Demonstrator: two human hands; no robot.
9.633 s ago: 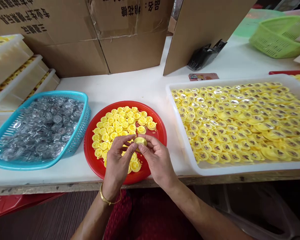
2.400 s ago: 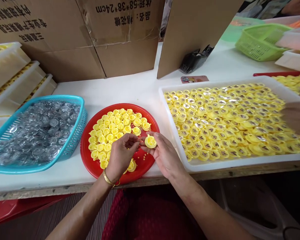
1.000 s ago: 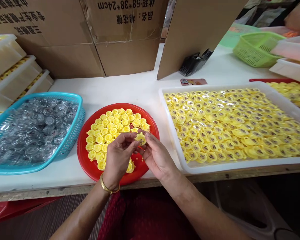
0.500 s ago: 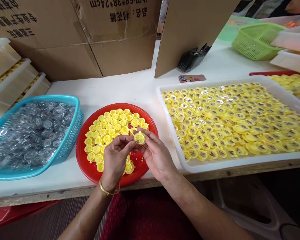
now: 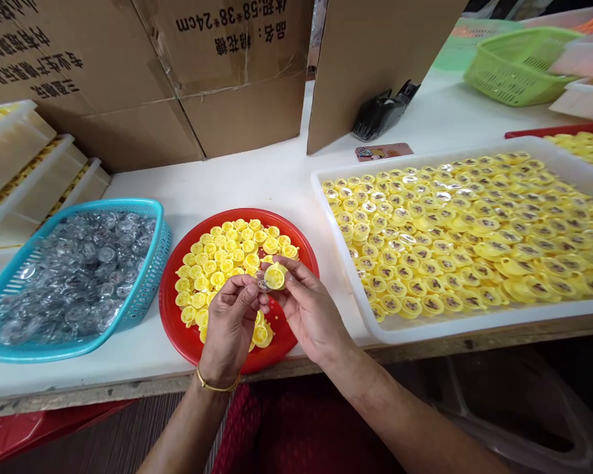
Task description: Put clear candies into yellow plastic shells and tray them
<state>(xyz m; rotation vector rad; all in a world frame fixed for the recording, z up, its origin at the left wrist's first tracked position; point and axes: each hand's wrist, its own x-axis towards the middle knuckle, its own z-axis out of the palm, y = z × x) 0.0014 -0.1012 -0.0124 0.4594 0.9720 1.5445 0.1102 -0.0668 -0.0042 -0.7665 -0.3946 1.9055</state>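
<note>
Both hands meet over the near side of a red plate (image 5: 301, 247) that holds several small yellow round caps (image 5: 222, 253). My right hand (image 5: 309, 313) pinches one yellow cap (image 5: 275, 276) between thumb and fingers. My left hand (image 5: 230, 322), a gold bangle at its wrist, pinches a small clear plastic piece (image 5: 263, 282) and holds it against that cap's left edge. A few loose yellow caps lie under my left hand on the plate.
A teal basket (image 5: 148, 289) of clear plastic pieces stands left of the plate. A white tray (image 5: 356, 289) full of yellow pieces fills the right. Cardboard boxes (image 5: 128, 79) line the back, stacked white trays (image 5: 24, 164) far left, a green basket (image 5: 518, 66) far right.
The hands stayed over the plate's near side, working one yellow cap. My left hand's clear piece now shows beside the cap. Another person's hand over the white tray is gone.
</note>
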